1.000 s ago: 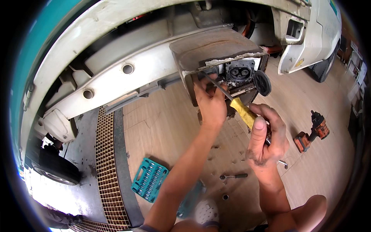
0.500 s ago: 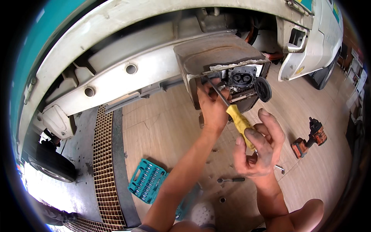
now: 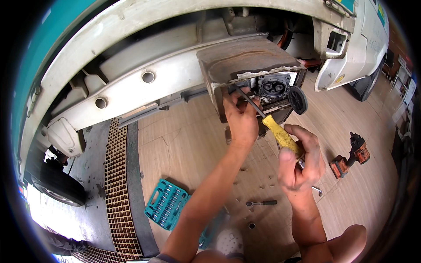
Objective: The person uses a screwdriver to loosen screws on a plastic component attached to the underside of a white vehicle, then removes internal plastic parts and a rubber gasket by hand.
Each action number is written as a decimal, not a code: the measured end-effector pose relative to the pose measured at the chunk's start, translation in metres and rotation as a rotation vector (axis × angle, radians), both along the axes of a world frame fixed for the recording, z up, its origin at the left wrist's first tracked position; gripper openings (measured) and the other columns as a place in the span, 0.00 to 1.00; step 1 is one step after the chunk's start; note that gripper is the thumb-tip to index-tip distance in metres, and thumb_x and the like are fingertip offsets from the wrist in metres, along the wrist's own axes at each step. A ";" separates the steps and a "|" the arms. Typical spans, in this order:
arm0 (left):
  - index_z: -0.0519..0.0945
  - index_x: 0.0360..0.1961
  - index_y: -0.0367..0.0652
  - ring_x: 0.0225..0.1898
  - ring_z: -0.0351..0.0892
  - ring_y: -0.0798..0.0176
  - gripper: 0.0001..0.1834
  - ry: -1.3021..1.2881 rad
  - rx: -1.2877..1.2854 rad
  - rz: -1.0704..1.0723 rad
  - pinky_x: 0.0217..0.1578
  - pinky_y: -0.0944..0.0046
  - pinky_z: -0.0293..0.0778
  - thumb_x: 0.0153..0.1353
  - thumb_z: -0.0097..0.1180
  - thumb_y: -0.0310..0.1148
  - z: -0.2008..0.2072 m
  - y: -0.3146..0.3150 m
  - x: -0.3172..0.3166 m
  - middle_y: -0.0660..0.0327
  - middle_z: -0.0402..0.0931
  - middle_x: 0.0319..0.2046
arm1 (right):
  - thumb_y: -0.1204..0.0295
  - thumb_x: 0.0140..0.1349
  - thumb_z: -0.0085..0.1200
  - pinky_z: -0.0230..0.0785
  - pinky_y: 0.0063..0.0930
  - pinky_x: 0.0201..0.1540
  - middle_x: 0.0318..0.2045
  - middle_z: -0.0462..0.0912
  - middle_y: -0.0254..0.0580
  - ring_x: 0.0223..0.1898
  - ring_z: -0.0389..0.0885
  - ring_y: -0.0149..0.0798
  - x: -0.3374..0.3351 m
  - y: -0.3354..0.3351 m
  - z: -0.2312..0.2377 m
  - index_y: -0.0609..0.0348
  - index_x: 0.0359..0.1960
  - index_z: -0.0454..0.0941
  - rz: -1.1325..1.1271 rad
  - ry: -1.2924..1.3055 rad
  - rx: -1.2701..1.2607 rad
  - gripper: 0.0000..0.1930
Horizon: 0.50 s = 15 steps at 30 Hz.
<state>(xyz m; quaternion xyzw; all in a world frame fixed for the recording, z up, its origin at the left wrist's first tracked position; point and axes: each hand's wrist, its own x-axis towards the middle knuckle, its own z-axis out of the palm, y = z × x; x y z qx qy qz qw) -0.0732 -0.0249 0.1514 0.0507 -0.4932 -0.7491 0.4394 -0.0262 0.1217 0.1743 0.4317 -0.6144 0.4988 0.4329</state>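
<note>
The tan floor (image 3: 188, 144) carries a teal socket case (image 3: 165, 204), a dark-handled ratchet (image 3: 268, 202), a small round metal piece (image 3: 249, 226) and an orange-and-black power tool (image 3: 360, 154).

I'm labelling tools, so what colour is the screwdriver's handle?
The handle is yellow with dark smudges, best seen in the head view.
</note>
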 end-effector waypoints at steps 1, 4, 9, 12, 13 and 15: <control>0.51 0.73 0.50 0.36 0.77 0.62 0.45 -0.016 -0.024 0.001 0.29 0.64 0.77 0.55 0.57 0.21 0.000 0.001 -0.002 0.56 0.72 0.50 | 0.76 0.59 0.60 0.79 0.34 0.36 0.39 0.83 0.59 0.36 0.85 0.50 0.001 0.000 -0.003 0.73 0.43 0.79 -0.009 -0.093 -0.018 0.13; 0.55 0.67 0.36 0.32 0.79 0.64 0.36 0.028 0.021 -0.027 0.30 0.66 0.77 0.59 0.57 0.19 -0.001 0.002 0.000 0.53 0.73 0.50 | 0.77 0.59 0.59 0.80 0.33 0.38 0.39 0.84 0.55 0.37 0.85 0.49 -0.004 -0.008 0.002 0.70 0.42 0.80 -0.052 0.054 -0.050 0.11; 0.53 0.70 0.37 0.33 0.79 0.64 0.39 0.068 0.007 -0.042 0.30 0.66 0.78 0.58 0.57 0.18 -0.001 0.000 0.002 0.53 0.73 0.50 | 0.82 0.52 0.61 0.80 0.32 0.37 0.37 0.84 0.53 0.36 0.85 0.48 0.004 -0.001 0.008 0.65 0.36 0.79 0.006 0.002 0.030 0.09; 0.55 0.69 0.36 0.35 0.79 0.64 0.39 0.104 -0.012 -0.040 0.32 0.66 0.78 0.58 0.57 0.17 -0.003 0.003 0.003 0.53 0.73 0.50 | 0.83 0.52 0.60 0.78 0.31 0.35 0.37 0.84 0.53 0.33 0.84 0.47 -0.002 0.006 0.008 0.65 0.36 0.79 0.060 0.030 0.060 0.09; 0.55 0.69 0.36 0.36 0.79 0.64 0.38 0.089 -0.034 -0.033 0.33 0.66 0.78 0.58 0.56 0.17 -0.004 0.003 0.003 0.53 0.73 0.51 | 0.83 0.52 0.60 0.77 0.30 0.33 0.37 0.84 0.53 0.31 0.84 0.46 -0.004 0.008 0.009 0.65 0.36 0.79 0.087 0.058 0.069 0.09; 0.55 0.70 0.40 0.34 0.79 0.63 0.40 0.098 -0.052 -0.001 0.31 0.65 0.78 0.57 0.58 0.20 -0.008 -0.001 -0.001 0.54 0.73 0.51 | 0.83 0.52 0.59 0.76 0.30 0.32 0.37 0.85 0.53 0.30 0.83 0.45 -0.008 0.012 0.011 0.65 0.35 0.78 0.104 0.048 0.083 0.08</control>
